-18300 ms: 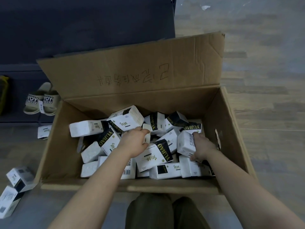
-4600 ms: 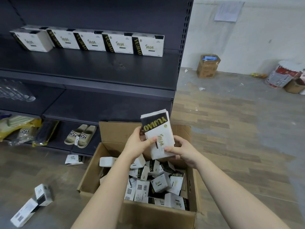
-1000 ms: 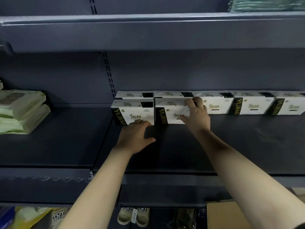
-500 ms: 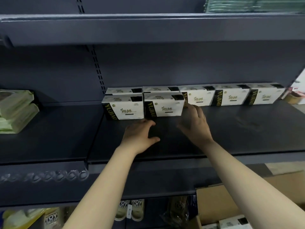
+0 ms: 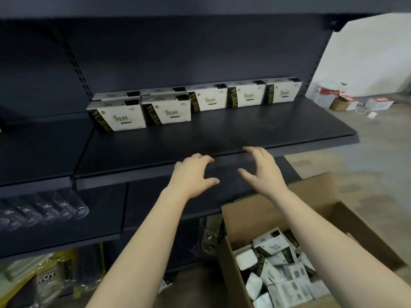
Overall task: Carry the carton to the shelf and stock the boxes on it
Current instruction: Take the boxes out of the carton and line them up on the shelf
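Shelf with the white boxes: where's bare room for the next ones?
Free: the shelf deck in front of the three back-row boxes, right of the two front boxes, out to the lip. Crowded: the back edge, and the left corner, two deep.

1. Two bare hands are seen, the left hand (image 5: 193, 174) and the right hand (image 5: 262, 168), both empty with fingers spread.
2. Seven white boxes (image 5: 166, 112) are counted on the shelf (image 5: 244, 132) beyond the hands: five at the back and two in front, beyond the left hand.
3. One open carton (image 5: 231, 258) is seen below the right hand; the loose boxes inside cannot be counted.
4. About five clear tubes (image 5: 44, 212) are made out below and left of the left hand.
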`<state>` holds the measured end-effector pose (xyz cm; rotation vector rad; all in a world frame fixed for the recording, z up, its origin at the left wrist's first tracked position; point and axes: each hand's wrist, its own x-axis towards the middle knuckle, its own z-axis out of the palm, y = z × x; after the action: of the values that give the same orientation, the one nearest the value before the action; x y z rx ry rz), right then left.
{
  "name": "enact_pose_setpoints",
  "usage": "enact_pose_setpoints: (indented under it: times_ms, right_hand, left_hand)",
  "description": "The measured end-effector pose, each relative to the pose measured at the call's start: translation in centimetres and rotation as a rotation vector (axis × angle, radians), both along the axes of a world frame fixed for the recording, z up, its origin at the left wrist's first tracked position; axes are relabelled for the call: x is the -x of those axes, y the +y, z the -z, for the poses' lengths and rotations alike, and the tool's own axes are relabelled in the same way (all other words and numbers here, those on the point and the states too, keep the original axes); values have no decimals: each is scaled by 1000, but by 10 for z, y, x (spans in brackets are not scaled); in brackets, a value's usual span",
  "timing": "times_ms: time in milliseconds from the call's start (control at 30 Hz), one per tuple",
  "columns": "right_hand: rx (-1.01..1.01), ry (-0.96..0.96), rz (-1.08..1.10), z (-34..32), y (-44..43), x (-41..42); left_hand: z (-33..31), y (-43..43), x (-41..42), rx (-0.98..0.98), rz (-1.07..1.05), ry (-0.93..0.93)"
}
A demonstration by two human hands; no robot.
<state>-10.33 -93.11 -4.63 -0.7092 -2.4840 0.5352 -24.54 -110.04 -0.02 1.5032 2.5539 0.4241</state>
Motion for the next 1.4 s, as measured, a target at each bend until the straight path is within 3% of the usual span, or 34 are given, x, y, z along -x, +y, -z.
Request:
enact_pose_setpoints:
  times_ms: [300, 567, 1400]
  right_hand:
    - [87, -152, 86, 27, -5, -158]
    - [173, -286, 146, 54, -8, -238]
    - [377, -497, 211, 144, 80, -240]
  left_hand:
    - [28, 19, -136, 70, 123, -73]
    - [63, 32, -204, 196, 206, -116]
    - [130, 113, -183, 358, 131, -194]
